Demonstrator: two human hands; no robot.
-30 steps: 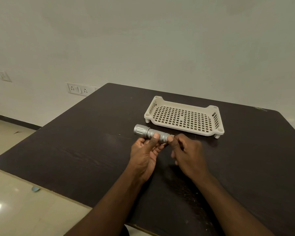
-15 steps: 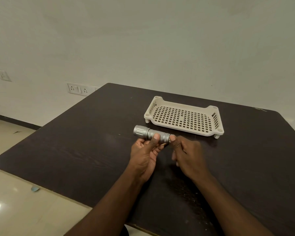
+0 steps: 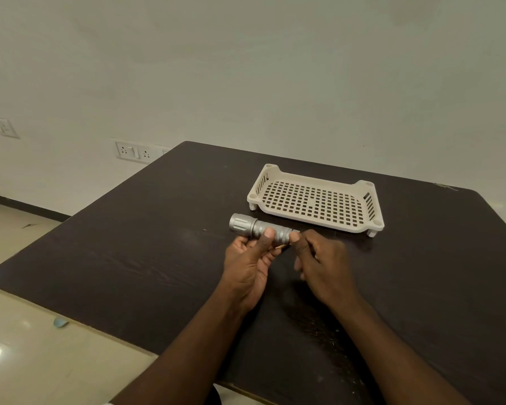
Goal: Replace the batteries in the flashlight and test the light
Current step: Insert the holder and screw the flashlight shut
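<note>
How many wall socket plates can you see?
2: a wide wall socket plate beside the table's far left corner, and a small plate further left. The table may hide more.

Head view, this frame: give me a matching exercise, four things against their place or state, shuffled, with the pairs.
Things:
1. flashlight
2. tray
3. left hand
4. right hand

States:
A. pinches the flashlight's tail end
B. stands on the table, holding nothing
C. grips the flashlight's body, thumb on top
D. held level above the table, head pointing left

Pairs: 1-D, 2-B, 3-C, 4-A
</note>
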